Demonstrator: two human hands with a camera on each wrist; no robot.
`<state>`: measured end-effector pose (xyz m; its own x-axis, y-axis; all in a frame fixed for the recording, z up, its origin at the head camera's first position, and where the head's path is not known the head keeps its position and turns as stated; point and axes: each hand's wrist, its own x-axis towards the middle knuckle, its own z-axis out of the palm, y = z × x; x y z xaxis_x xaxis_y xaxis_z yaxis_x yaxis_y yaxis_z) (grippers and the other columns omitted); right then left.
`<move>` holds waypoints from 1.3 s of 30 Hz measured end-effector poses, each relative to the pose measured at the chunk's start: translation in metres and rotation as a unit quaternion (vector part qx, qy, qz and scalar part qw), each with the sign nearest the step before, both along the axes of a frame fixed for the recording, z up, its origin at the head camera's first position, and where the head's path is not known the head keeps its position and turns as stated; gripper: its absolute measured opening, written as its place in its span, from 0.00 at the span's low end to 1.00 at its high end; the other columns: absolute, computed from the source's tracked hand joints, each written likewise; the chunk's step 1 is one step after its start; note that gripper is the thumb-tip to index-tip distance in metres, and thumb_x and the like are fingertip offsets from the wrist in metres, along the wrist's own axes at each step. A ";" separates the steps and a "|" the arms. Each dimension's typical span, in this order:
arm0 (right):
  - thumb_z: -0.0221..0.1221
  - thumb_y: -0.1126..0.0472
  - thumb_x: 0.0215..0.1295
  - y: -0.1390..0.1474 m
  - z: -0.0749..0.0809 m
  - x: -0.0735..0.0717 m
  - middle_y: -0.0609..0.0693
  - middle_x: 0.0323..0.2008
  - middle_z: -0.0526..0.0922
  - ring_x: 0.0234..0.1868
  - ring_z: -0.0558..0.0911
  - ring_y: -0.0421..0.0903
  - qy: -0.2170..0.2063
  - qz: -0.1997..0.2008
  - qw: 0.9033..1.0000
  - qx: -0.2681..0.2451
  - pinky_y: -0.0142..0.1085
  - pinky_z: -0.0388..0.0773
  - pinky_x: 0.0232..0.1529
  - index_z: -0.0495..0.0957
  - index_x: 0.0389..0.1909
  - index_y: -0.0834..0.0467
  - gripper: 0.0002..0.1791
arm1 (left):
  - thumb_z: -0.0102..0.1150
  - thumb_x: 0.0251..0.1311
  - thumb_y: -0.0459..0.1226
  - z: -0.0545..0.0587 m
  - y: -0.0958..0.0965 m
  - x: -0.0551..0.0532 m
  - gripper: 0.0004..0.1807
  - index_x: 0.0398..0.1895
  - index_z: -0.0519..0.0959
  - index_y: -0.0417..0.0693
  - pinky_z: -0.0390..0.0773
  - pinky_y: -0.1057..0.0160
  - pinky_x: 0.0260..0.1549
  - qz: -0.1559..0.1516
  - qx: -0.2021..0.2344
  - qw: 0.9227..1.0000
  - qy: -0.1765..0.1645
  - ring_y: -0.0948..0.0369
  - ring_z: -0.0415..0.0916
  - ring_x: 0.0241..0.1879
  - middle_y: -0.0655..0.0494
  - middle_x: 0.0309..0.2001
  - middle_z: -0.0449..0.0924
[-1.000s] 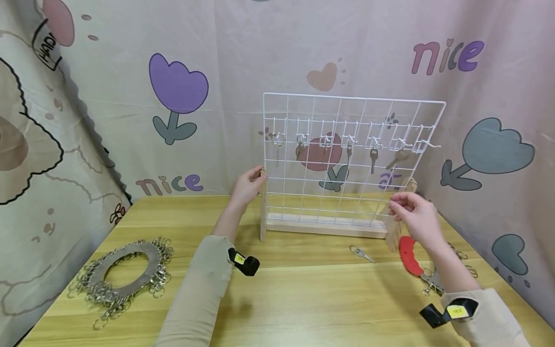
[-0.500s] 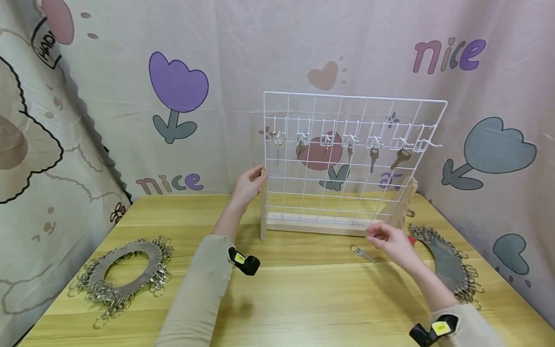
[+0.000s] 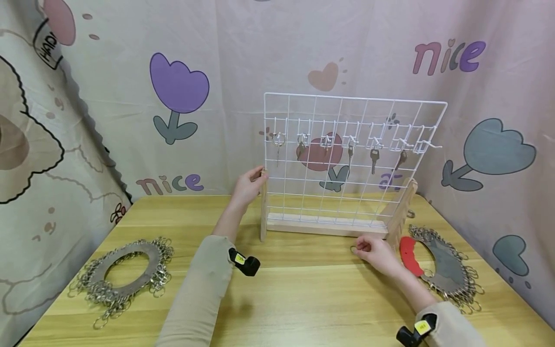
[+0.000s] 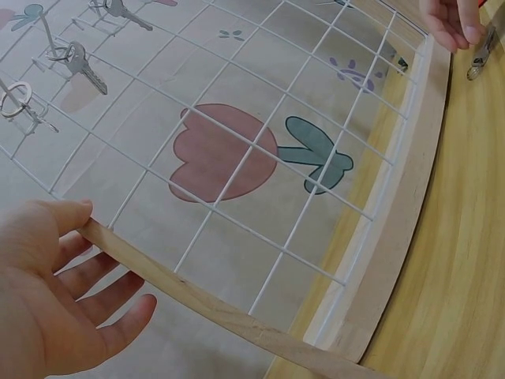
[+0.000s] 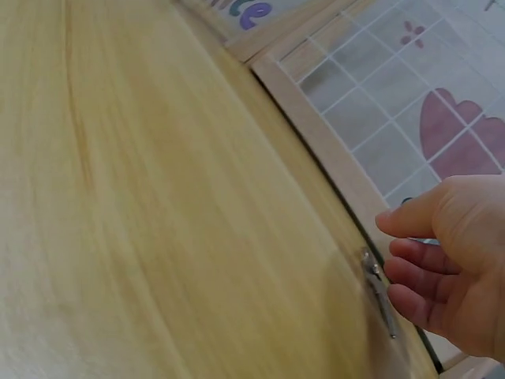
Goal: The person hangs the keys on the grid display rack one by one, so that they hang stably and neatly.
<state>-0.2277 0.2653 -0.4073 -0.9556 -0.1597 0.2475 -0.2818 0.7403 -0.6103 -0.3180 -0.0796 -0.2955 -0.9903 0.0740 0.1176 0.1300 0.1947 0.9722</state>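
Note:
A white wire grid rack in a wooden stand [image 3: 321, 225] stands at the back of the table, with several keys [image 3: 375, 159] hanging on its hooks. My left hand [image 3: 248, 188] holds the top of the stand's left post [image 4: 205, 296], thumb on one side and fingers on the other. Down by the stand's base, my right hand [image 3: 377, 253] is just over a loose key [image 5: 379, 294] with a ring. The right wrist view shows thumb and fingers apart, holding nothing. In the head view the hand covers most of that key.
A grey ring plate hung with many small rings [image 3: 149, 255] lies at the left. At the right lies a similar plate [image 3: 451, 270] with a red section [image 3: 409, 256]. The hook [image 3: 429, 144] at the rack's right end bears no key.
My right hand has moved left and down from beside the stand's right post to the loose key. The rightmost hanging key has swung and turned. My left hand stays on the post.

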 end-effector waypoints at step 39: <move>0.59 0.67 0.59 0.000 -0.012 -0.004 0.43 0.20 0.76 0.25 0.73 0.40 0.054 -0.034 0.997 0.051 0.38 0.70 0.32 0.77 0.24 0.57 0.06 | 0.50 0.67 0.42 0.000 0.000 0.002 0.28 0.68 0.61 0.45 0.66 0.53 0.57 -0.009 0.013 1.000 0.005 0.52 0.59 0.65 0.46 0.67 0.60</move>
<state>-0.2316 0.2658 -0.4191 -0.9338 -0.1244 0.3355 -0.2885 0.8164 -0.5003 -0.3159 -0.0793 -0.2956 -0.9875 0.0883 0.1305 0.1438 0.1673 0.9754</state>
